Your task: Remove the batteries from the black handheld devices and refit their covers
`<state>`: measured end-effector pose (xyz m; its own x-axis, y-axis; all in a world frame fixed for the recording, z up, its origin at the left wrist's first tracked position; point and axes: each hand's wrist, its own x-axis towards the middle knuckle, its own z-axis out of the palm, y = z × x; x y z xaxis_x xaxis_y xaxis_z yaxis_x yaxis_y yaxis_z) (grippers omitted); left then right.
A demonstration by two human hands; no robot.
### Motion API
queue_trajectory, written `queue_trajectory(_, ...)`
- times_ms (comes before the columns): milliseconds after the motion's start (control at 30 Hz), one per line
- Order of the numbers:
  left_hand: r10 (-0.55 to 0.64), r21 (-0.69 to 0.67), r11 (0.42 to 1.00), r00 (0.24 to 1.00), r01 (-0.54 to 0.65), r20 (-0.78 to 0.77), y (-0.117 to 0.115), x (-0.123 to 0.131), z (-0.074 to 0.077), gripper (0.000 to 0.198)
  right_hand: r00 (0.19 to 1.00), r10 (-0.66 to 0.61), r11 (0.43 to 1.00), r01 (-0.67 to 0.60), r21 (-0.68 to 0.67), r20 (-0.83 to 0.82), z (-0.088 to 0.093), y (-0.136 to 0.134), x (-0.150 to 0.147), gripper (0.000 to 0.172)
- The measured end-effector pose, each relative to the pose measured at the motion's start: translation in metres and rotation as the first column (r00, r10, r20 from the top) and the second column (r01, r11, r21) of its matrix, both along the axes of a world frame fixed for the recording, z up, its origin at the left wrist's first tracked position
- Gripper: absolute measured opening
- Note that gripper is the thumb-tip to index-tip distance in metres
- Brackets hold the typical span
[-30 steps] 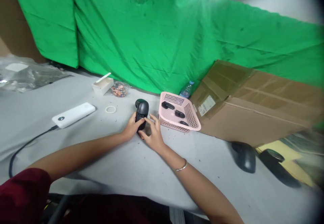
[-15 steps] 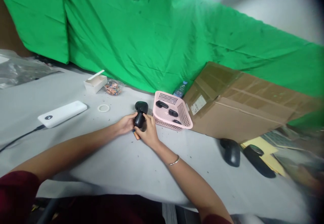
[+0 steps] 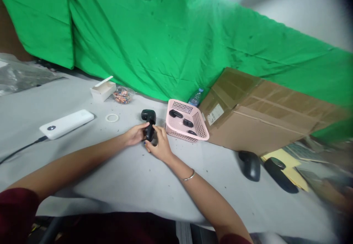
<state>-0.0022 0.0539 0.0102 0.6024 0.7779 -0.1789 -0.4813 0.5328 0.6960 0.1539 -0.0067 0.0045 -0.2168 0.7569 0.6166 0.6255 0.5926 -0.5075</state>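
Above the table, in the middle of the head view, both hands hold a black handheld device (image 3: 150,121) with a rounded head and a straight handle. My left hand (image 3: 137,134) is closed around the handle's left side, thumb on top. On the other side, my right hand (image 3: 161,144) has its fingertips at the handle and its thumb at the lower end. A small orange-and-blue battery (image 3: 145,144) shows only in part beside the right thumb; whether it is gripped or lies on the table is unclear.
Right of the hands is a pink basket (image 3: 202,135) holding several black parts, with a bottle (image 3: 195,97) and cardboard box (image 3: 264,126) behind. More black devices (image 3: 251,167) lie right. At left are a power bank (image 3: 67,124), bracelet (image 3: 112,118), white box (image 3: 102,91) and battery bag (image 3: 123,95).
The device has turned, its head swinging left and its handle pointing down more. My right hand has shifted slightly left, and less of the battery shows now.
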Motion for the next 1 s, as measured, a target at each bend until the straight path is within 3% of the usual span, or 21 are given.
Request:
queue_trajectory(233, -0.151, 0.018, 0.988, 0.988, 0.152, -0.041, 0.007, -0.0057, -0.0014, 0.026, 0.997, -0.074, 0.997, 0.074, 0.025, -0.03, -0.0017, 0.002, 0.0013, 0.067)
queue_trajectory(733, -0.1, 0.032, 0.994, 0.995, 0.1, -0.01, 0.0075, -0.0054, -0.0016, 0.027, 1.0, 0.001, 1.0, -0.001, -0.007, -0.031, 0.0013, -0.001, 0.0, 0.067)
queue_trajectory(1000, -0.207, 0.08, 0.974, 0.978, 0.21, -0.037, 0.0103, -0.0064, -0.0066, 0.035, 0.998, -0.054, 0.996, 0.056, 0.071, -0.034, -0.0026, 0.004, 0.0015, 0.066)
